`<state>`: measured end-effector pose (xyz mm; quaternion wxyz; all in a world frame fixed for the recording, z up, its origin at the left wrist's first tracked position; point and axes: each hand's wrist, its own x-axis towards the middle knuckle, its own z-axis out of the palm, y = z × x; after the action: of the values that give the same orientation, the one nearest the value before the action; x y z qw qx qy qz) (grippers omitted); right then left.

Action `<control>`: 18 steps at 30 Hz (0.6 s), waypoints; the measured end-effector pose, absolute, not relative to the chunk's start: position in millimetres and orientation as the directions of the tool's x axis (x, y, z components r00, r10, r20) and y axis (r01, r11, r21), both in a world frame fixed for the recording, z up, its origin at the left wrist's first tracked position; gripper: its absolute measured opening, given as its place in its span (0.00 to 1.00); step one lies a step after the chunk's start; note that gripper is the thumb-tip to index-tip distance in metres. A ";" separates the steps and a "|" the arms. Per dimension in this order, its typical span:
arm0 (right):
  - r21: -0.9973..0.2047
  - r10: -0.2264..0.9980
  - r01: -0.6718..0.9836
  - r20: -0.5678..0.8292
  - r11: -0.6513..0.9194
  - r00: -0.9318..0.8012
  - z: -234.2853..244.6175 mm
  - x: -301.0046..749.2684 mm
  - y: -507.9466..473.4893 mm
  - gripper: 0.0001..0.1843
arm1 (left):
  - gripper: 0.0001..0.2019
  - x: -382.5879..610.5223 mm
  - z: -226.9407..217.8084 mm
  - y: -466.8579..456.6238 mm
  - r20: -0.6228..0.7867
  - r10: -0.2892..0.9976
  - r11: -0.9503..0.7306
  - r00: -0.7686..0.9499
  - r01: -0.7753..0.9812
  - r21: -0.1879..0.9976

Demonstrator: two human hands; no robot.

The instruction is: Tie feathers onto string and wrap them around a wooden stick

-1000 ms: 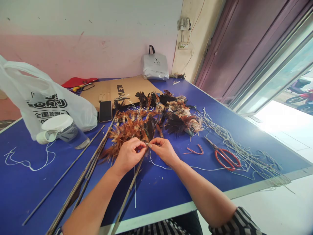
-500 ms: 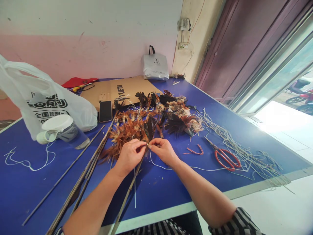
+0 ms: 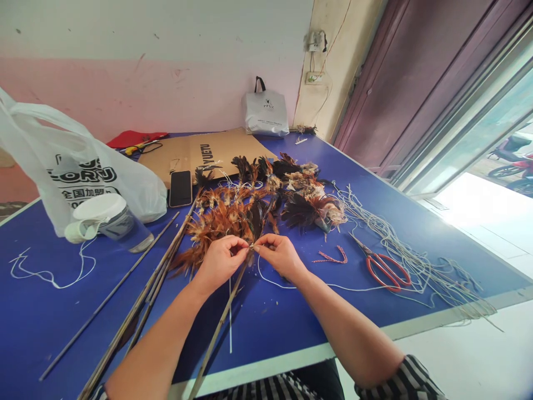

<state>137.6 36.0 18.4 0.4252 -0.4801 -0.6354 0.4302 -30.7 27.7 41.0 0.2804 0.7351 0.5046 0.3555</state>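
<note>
My left hand (image 3: pixel 222 264) is closed in a pinch, its thumb and forefinger on a thin white string (image 3: pixel 277 285). Fingertip to fingertip with it, my right hand (image 3: pixel 281 256) pinches the same string, which trails right across the table. Where they meet, the string lies against the upper end of a thin wooden stick (image 3: pixel 220 325), beside dark feathers (image 3: pixel 257 215); the fingers hide the exact crossing. A string end hangs below my left hand. Just beyond lies a heap of orange-brown feathers (image 3: pixel 220 219).
Red-handled scissors (image 3: pixel 388 270) and a tangle of pale strings (image 3: pixel 389 233) lie right, near a red-white cord (image 3: pixel 333 255). More sticks (image 3: pixel 145 291), a phone (image 3: pixel 180 188), a clear cup (image 3: pixel 120 225) and a plastic bag (image 3: pixel 104 161) are left. Cardboard (image 3: pixel 166 161) lies behind.
Both hands stay pinched together at the stick's upper end, with only a tiny shift of the fingers. The whole view has moved slightly; the things on the table lie as before.
</note>
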 end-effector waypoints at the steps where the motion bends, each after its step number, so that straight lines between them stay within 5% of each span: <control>1: -0.951 0.976 0.256 0.127 0.170 -0.177 18.5 138.2 36.3 0.09 | 0.07 -31.2 41.5 27.7 0.225 0.945 -0.320 0.237 0.536 0.782; 18: -0.920 0.982 0.349 0.138 0.176 -0.131 21.7 151.2 39.1 0.09 | 0.05 -47.9 45.8 32.8 0.127 0.971 -0.227 0.201 0.621 0.750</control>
<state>151.2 39.1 21.7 0.4118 -0.5145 -0.6468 0.3839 -47.9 32.8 45.8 0.2853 0.7205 0.5524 0.3071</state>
